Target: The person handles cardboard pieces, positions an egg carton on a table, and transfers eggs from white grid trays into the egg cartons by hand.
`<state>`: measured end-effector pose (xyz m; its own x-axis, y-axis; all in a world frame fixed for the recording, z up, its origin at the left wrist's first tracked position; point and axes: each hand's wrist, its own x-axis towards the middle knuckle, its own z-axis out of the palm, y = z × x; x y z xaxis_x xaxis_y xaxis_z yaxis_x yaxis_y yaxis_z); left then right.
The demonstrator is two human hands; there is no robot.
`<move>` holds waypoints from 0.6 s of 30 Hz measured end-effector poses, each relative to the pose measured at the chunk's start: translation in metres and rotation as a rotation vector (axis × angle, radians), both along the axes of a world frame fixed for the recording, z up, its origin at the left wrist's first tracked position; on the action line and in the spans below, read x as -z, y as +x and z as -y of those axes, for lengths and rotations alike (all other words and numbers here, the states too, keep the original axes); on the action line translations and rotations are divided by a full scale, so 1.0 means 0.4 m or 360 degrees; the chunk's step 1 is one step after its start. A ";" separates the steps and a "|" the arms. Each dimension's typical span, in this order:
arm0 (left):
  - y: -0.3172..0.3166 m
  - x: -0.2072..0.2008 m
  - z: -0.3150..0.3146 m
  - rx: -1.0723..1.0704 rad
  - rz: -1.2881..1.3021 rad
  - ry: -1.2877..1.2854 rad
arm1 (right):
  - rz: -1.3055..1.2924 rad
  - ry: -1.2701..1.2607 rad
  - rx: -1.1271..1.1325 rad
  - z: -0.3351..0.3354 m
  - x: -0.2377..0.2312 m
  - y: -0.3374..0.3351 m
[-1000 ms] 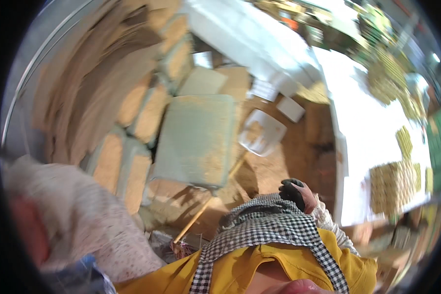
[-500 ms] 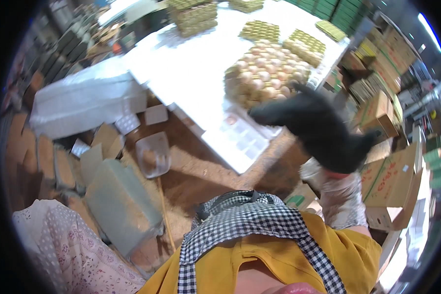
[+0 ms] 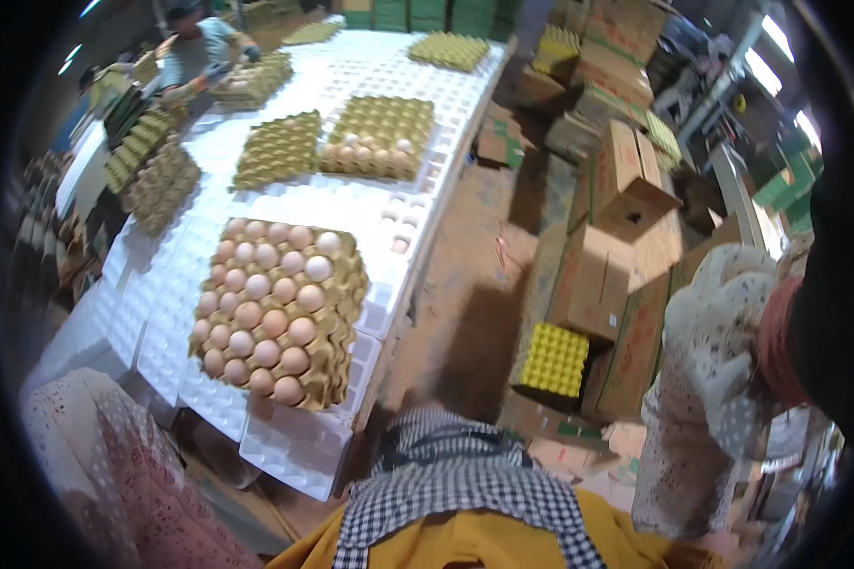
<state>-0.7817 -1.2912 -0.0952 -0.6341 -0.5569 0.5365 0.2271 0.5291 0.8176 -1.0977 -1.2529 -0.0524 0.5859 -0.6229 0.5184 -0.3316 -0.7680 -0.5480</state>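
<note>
My right hand (image 3: 837,318) is raised at the far right in a black glove, so dark against the picture's rim that its fingers cannot be made out. A patterned sleeve with a red band at the wrist covers that arm. Of my left arm only the flowered sleeve (image 3: 114,465) shows at the lower left; the hand is out of sight. In front of me a stack of pulp egg trays (image 3: 356,284), its top filled with brown and pale eggs (image 3: 266,308), rests on a white dimpled surface (image 3: 194,204). Neither sleeve touches it.
Farther back sit a partly filled egg tray (image 3: 378,123) and an egg-less tray stack (image 3: 277,150). Across the table a co-worker (image 3: 194,57) handles trays. Cardboard boxes (image 3: 593,280) and a yellow tray (image 3: 553,360) line the right, beside a brown floor (image 3: 446,313).
The view has swung right, so the egg stack now lies left of centre. My right hand has moved from beside the eggs to the far right rim. A co-worker has come into view.
</note>
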 end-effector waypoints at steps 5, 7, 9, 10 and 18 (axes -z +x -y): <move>-0.105 0.015 0.248 0.0088 -0.0040 -0.0071 | -0.0003 -0.0004 0.0111 0.185 0.020 -0.106; -0.135 0.019 0.338 0.0092 -0.0031 -0.0076 | 0.0001 0.0002 0.0096 0.274 0.026 -0.148; -0.164 0.008 0.447 0.0119 -0.0022 -0.0067 | 0.0008 -0.0024 0.0082 0.372 0.007 -0.179; -0.169 -0.007 0.491 0.0114 -0.0011 -0.0070 | 0.0034 -0.0045 0.0053 0.423 0.000 -0.191; -0.281 -0.032 0.828 -0.0029 0.0021 0.0033 | 0.0163 -0.0238 -0.0383 0.839 -0.045 -0.348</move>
<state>-0.8941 -1.6223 -0.0824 -0.6307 -0.5793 0.5164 0.2065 0.5161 0.8313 -1.2367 -1.5887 -0.0343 0.6475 -0.3844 0.6580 -0.0789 -0.8926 -0.4438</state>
